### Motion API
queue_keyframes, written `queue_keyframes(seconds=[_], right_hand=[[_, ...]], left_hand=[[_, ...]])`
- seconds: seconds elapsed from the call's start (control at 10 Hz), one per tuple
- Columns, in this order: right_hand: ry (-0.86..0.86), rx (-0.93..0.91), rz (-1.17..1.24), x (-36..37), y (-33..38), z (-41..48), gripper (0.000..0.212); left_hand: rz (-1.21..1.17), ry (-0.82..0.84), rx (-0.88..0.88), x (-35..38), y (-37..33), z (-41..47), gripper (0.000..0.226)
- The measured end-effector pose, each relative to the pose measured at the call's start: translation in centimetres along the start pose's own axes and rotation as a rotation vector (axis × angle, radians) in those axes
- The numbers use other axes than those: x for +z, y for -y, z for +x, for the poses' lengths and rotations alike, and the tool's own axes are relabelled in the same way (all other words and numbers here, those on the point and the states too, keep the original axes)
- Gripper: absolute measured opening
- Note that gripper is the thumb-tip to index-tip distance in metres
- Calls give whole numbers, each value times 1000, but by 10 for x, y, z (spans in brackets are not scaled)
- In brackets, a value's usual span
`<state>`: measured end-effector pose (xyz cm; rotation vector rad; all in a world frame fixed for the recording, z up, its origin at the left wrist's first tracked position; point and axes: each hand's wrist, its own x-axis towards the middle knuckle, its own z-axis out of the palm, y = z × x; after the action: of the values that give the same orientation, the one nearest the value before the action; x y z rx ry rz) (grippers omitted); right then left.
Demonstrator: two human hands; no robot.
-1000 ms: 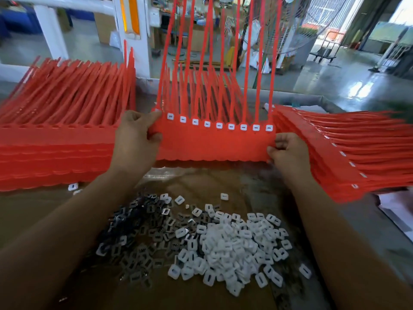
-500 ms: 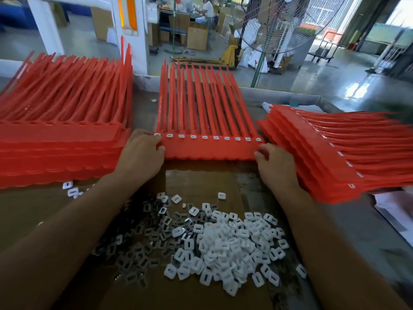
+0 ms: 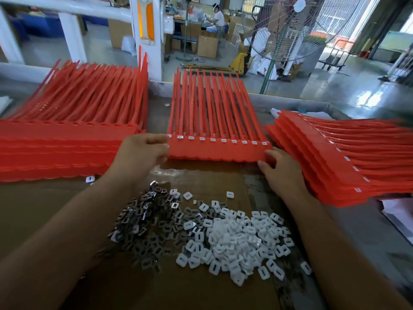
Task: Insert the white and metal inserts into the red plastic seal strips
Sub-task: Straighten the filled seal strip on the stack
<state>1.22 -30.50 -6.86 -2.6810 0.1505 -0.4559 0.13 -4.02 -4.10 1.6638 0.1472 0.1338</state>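
Strips (image 3: pixel 219 151), one joined row, are lying flat at frame centre, sockets showing filled. The left end is being pinched by the left hand (image 3: pixel 143 153). The right corner is being gripped by the curled fingers of the right hand (image 3: pixel 279 166). The row is being judged light, thin and floppy, so the solid band is being favoured as the hold, both ends together, never the tails. White inserts (image 3: pixel 234 240) and metal inserts (image 3: pixel 152 211) are lying loose at lower centre. They are being judged tiny and slippery, so fingertip picking is being advised.
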Motion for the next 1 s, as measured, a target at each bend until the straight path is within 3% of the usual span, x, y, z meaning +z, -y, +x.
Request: queue_keyframes(seconds=[0.1,0.3,0.5,0.8,1.0], right_hand=[[-18,-6,-5,0,-1,-1,42],[-19,-15,-13,0,-2,-1,39],[-42,-28,10,-2,-3,-1,36],[-46,-21,14,-3,-4,-3,36],[-42,-9,15,-3,-5,-4,36]], left_hand=[[-394,33,-247,-9,1,-2,17],[-651,-10,-367,-25,6,-1,21],[-663,-106,-277,-32,10,6,23],[-644,-147,-308,-38,14,11,20],[-675,-210,-208,-47,10,16,20]])
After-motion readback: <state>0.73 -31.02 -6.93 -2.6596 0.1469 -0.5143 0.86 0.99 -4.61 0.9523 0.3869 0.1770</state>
